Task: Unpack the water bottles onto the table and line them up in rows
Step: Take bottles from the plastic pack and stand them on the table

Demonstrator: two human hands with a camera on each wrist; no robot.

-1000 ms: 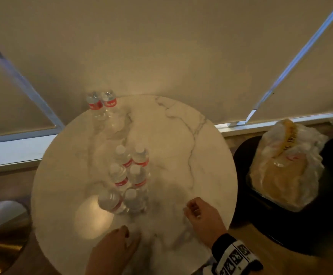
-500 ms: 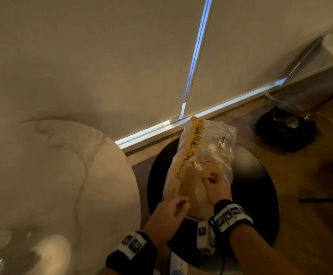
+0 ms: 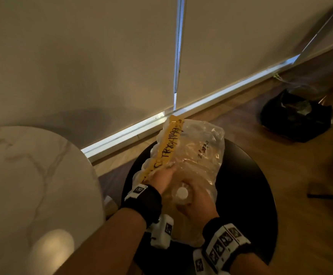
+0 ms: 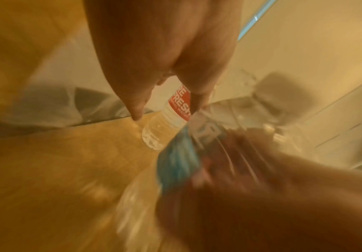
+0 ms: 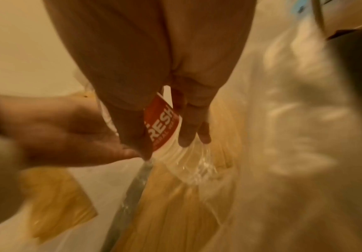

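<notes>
A clear plastic-wrapped pack (image 3: 199,151) with a yellow band lies on a round black stool (image 3: 246,195). Both my hands are in its near end. My right hand (image 3: 198,205) grips a water bottle (image 3: 182,193) whose white cap shows by the thumb. In the right wrist view its thumb and fingers wrap the red-labelled bottle (image 5: 165,126). My left hand (image 3: 161,178) reaches into the wrap by the yellow band. In the left wrist view its thumb and fingers straddle a second red-labelled bottle (image 4: 175,109). The marble table (image 3: 32,175) is at the left; its bottles are out of view.
The stool stands just right of the marble table, with a narrow gap of wooden floor between them. A dark bag (image 3: 296,118) sits on the floor at the far right. Beige blinds and a bright window sill run behind.
My view swung right from the marble table with its bottle rows to the pack. Both hands left the table and went into the wrap; a white cap now shows at my right hand.
</notes>
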